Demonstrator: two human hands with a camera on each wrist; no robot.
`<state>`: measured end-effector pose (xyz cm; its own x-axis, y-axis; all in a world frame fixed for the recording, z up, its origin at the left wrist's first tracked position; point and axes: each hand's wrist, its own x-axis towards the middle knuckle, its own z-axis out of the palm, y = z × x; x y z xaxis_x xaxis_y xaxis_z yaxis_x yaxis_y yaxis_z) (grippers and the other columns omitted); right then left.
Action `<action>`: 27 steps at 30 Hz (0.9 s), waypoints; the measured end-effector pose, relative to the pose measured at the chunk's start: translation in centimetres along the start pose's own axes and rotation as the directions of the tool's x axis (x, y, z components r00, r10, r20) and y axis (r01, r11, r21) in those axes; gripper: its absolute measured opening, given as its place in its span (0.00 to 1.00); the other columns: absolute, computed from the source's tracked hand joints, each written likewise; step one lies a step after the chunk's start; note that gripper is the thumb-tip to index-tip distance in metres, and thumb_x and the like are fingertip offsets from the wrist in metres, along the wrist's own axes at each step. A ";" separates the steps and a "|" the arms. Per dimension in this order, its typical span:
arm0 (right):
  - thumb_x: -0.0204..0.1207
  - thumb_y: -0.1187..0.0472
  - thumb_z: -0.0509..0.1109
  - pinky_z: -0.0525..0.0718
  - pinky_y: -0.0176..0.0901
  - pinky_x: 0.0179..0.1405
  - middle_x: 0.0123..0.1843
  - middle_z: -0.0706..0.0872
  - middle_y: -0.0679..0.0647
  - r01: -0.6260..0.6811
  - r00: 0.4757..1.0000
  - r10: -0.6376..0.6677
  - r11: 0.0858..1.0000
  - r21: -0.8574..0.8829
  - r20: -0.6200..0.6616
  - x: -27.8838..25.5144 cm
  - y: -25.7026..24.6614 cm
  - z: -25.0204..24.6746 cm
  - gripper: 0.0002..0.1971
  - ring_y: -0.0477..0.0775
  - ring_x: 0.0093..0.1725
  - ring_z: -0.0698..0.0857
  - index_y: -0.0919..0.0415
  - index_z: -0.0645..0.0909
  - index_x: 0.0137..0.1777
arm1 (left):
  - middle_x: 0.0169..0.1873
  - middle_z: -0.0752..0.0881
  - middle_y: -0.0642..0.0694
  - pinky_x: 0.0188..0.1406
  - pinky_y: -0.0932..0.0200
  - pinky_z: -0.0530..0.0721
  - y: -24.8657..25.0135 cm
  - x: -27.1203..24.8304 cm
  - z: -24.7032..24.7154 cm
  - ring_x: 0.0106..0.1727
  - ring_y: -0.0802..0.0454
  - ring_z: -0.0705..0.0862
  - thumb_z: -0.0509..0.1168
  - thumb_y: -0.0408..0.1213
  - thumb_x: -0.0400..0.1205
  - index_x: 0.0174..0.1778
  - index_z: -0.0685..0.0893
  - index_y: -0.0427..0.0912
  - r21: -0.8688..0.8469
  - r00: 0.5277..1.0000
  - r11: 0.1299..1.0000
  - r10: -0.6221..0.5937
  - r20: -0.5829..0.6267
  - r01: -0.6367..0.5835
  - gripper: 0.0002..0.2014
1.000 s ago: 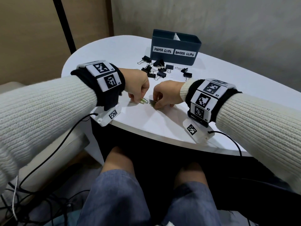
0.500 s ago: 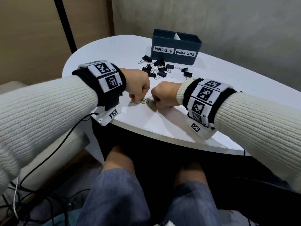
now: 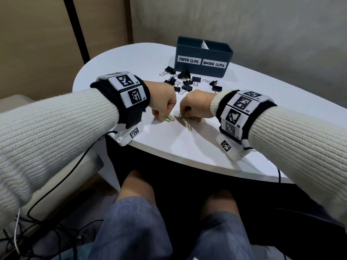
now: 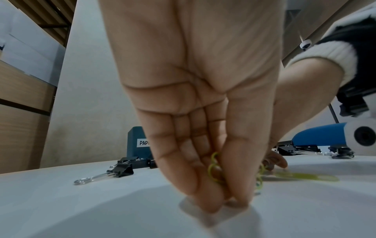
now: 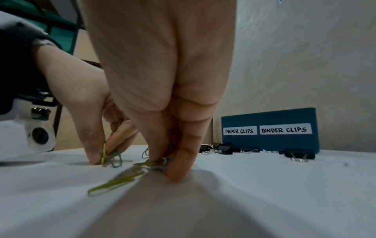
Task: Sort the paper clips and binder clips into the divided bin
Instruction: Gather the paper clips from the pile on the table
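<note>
**A:** Where do the paper clips sit against your hands?

**B:** Right under them, by the near edge of the bench [image 3: 187,147]. Your left hand [image 3: 163,102] has its fingers and thumb drawn narrow, pinching a small bunch of paper clips [image 3: 169,118] with the tips down on the surface. Your right hand [image 3: 197,107] pinches a second bunch [image 3: 183,115] the same way, just beside the first.

**A:** And the loose paper clip?

**B:** It lies flat on the bench [image 3: 189,126], just nearer you than your right fingertips, so the right hand is closer to it. Its long axis runs from those fingertips toward the near edge, slanting a little to your right.

**A:** Which way is the divided bin?

**B:** The divided bin [image 3: 202,70] stands toward the far edge, well apart from both hands, straight beyond them. Its long axis runs across you, labels facing you: PAPER CLIPS on the left half, BINDER CLIPS on the right. I judge your left hand has the shorter line to the paper-clip half.

**A:** Anything between?

**B:** The binder clips [image 3: 187,82], scattered between your hands and the bin. You would likely need to lift over them.
</note>
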<state>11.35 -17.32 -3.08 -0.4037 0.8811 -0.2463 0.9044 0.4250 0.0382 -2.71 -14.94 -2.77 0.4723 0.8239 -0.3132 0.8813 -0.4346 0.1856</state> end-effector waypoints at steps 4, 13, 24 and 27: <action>0.81 0.65 0.60 0.72 0.26 0.34 0.27 0.76 0.44 -0.039 0.999 0.039 0.993 0.112 0.000 0.3 0.8 0.3 0.12 0.38 0.21 0.76 0.64 0.82 0.58 | 0.25 0.86 0.49 0.42 0.50 0.88 0.1 0.1 0.0 0.27 0.53 0.85 0.76 0.25 0.67 0.26 0.81 0.44 -0.006 1.000 1.000 0.001 0.002 -0.001 0.12; 0.80 0.74 0.56 0.81 0.36 0.23 0.32 0.79 0.56 -0.186 0.981 0.126 0.816 0.547 0.145 -0.7 2.7 1.0 0.12 0.54 0.28 0.78 0.62 0.79 0.44 | 0.25 0.85 0.50 0.30 0.65 0.81 0.3 0.0 0.1 0.26 0.55 0.84 0.75 0.25 0.68 0.26 0.81 0.43 -0.023 1.000 1.000 -0.005 0.000 0.005 0.12; 0.85 0.62 0.54 0.81 0.36 0.36 0.28 0.80 0.56 -0.270 0.958 0.231 0.929 0.255 0.172 -1.7 -0.2 1.0 0.14 0.48 0.15 0.80 0.66 0.78 0.46 | 0.27 0.87 0.46 0.43 0.52 0.87 1.2 -0.2 0.4 0.27 0.53 0.84 0.75 0.25 0.67 0.25 0.81 0.44 -0.004 1.000 1.000 0.000 -0.001 0.000 0.12; 0.82 0.46 0.58 0.84 0.42 0.51 0.29 0.83 0.56 -0.234 0.963 0.202 0.955 0.184 0.181 -1.9 -0.6 0.6 0.24 0.53 0.25 0.82 0.65 0.80 0.36 | 0.30 0.88 0.44 0.49 0.44 0.89 1.3 -0.3 0.4 0.28 0.52 0.86 0.76 0.26 0.66 0.25 0.81 0.44 -0.004 1.000 1.000 0.001 0.001 -0.001 0.12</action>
<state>11.69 -19.40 -3.24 -0.1812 0.8964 -0.4044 0.9834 0.1609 -0.0840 -1.68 -15.89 -2.86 0.4729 0.8233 -0.3140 0.8809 -0.4336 0.1898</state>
